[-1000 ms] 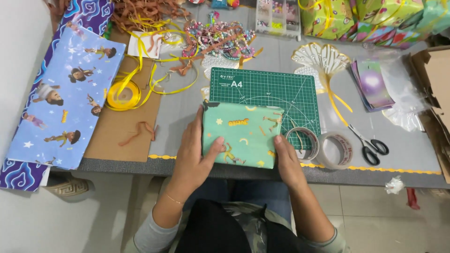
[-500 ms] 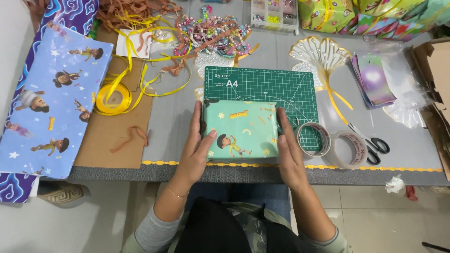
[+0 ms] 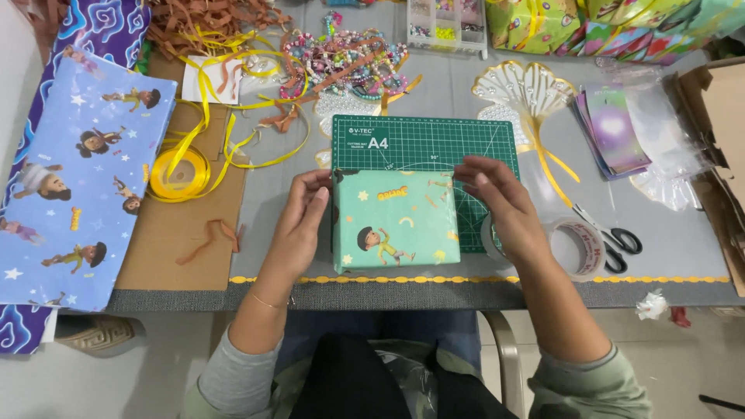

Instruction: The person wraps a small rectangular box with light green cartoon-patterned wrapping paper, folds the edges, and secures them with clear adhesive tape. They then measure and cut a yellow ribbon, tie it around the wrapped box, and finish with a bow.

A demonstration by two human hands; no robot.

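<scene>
Pressing in from both sides, the person's hands steady a box wrapped in mint-green cartoon paper [image 3: 396,219], which lies flat on the near half of the green cutting mat [image 3: 425,141] at the front edge of the grey bench [image 3: 667,268]. The left hand [image 3: 299,225] lies open-palmed against the box's left side, fingers flat on the paper, a pressing contact and no clenched grip. The right hand [image 3: 497,200] rests its fingertips on the top right corner and edge, pinching or smoothing the fold there; whether paper is caught between the fingers cannot be told. The work looks to be at the stage of closing or creasing the wrapping's side flaps. A next move would likely call for keeping the fold tight while fixing it. A tape roll [image 3: 578,247] sits just beside the right wrist, with scissors [image 3: 613,237] next to it.
</scene>
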